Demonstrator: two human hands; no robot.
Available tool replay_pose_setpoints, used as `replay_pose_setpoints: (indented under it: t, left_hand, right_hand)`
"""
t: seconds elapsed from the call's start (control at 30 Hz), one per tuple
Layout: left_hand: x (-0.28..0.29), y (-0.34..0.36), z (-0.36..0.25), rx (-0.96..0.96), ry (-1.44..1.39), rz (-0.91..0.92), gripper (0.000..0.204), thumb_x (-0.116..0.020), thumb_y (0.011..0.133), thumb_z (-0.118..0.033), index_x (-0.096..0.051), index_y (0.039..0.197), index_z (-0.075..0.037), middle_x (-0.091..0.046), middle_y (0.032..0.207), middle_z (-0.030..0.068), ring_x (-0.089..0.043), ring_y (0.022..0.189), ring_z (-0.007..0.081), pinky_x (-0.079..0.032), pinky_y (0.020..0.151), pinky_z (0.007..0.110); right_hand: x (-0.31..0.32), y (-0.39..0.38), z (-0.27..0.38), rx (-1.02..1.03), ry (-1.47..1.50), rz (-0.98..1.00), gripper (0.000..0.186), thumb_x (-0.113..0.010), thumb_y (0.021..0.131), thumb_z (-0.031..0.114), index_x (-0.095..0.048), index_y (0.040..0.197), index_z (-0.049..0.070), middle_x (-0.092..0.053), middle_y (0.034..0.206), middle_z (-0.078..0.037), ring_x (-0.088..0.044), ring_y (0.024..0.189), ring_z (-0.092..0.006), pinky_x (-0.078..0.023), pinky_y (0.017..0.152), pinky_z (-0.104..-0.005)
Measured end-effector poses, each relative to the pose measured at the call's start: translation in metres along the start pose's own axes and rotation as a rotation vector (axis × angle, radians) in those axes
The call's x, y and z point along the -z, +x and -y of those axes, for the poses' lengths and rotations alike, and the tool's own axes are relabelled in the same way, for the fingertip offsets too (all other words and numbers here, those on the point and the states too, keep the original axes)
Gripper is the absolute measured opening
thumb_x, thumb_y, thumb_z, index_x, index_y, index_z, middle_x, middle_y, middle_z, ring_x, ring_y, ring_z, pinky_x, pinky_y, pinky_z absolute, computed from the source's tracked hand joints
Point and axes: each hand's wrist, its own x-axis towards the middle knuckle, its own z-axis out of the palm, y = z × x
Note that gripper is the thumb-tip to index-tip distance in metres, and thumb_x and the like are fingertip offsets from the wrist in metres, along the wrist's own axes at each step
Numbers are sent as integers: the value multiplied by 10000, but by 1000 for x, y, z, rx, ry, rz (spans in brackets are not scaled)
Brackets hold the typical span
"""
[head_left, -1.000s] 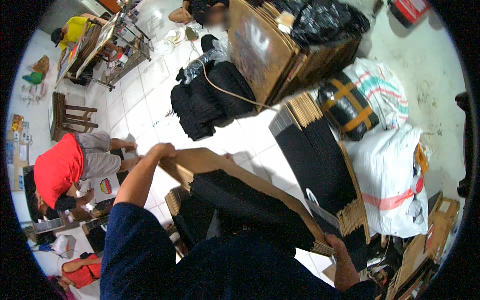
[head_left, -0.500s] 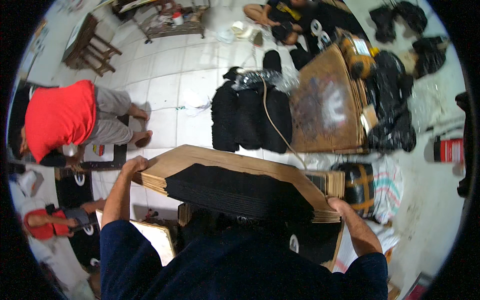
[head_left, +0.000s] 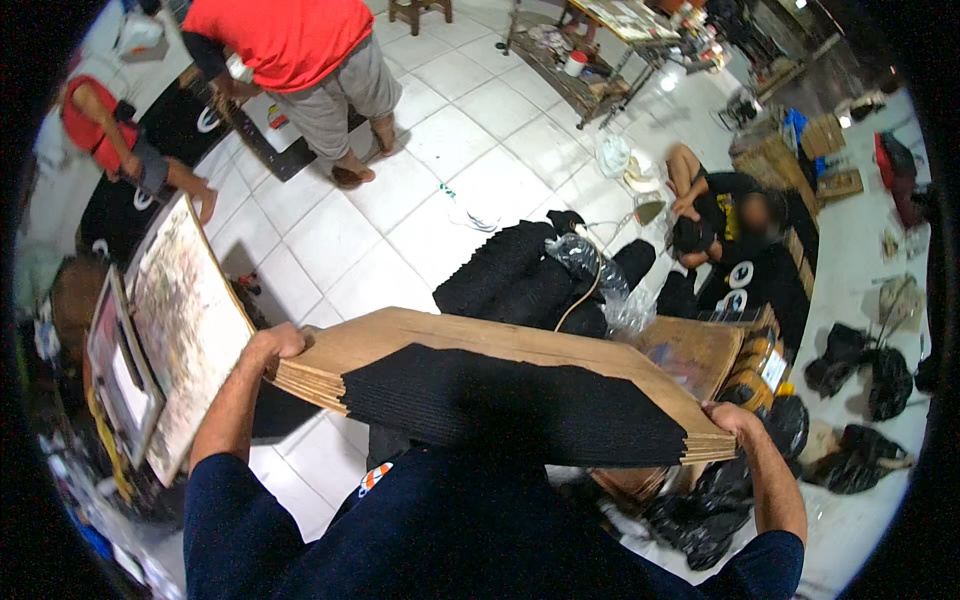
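I carry a long stack of thin tan boards [head_left: 490, 330] with layers of black fabric [head_left: 510, 400] along the side nearest my body. My left hand [head_left: 276, 342] is closed on the stack's left end, and my right hand [head_left: 730, 424] grips the right end. Beside my left arm stands a stained white board [head_left: 185, 315] with a framed panel [head_left: 120, 370] leaning by it. Behind the carried stack lie black fabric bundles [head_left: 490, 270] with clear plastic on top.
A person in red [head_left: 275, 35] bends at a board at the upper left; another [head_left: 105, 130] is farther left. A seated person [head_left: 715, 210] is at the right, near black bags [head_left: 870, 370]. A cluttered wheeled rack [head_left: 585, 50] and wooden stool [head_left: 420, 15] stand at the back.
My view has swung to the right, away from the black stacks beside the white sacks. The carried stack turned with me and stays in both hands; scene items shifted across the picture.
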Motion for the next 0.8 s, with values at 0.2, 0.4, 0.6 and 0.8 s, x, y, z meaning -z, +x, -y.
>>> replay_pose_setpoints:
  t: [0.2, 0.4, 0.6, 0.8]
  left_hand:
    - [-139, -34, -42, 257, -292, -13, 487, -448, 1011, -357, -725, 1171, 10, -685, 1262, 260, -663, 1166, 434, -531, 970, 509]
    - [-251, -75, -54, 338, -428, 123, 551, -495, 989, -391, -666, 1328, 8, -616, 1411, 236, -616, 1280, 398, -479, 1097, 450]
    - [-351, -140, -26, 413, -532, 215, 550, -426, 1031, -380, -657, 1326, 22, -637, 1374, 250, -624, 1263, 403, -484, 1083, 457]
    - [-413, -213, 17, 705, -885, 238, 507, -399, 1035, -301, -651, 1321, 33, -629, 1375, 259, -634, 1240, 398, -504, 1057, 456]
  right_hand:
    - [61, 79, -43, 144, -408, -250, 561, -418, 1101, 466, -674, 1278, -2, -686, 1285, -234, -635, 1217, -333, -484, 1049, -433]
    - [79, 94, 15, 486, -554, 46, 487, -381, 1117, 332, -644, 1260, -53, -646, 1261, -328, -638, 1193, -409, -513, 995, -456]
    - [57, 51, 141, 387, -668, 156, 510, -522, 1027, 323, -563, 1442, 29, -614, 1433, -212, -610, 1271, -358, -467, 1065, -424]
    - [-6, 22, 269, 628, -1048, 226, 521, -561, 960, 252, -586, 1445, 63, -631, 1432, -167, -624, 1260, -321, -480, 1054, -408]
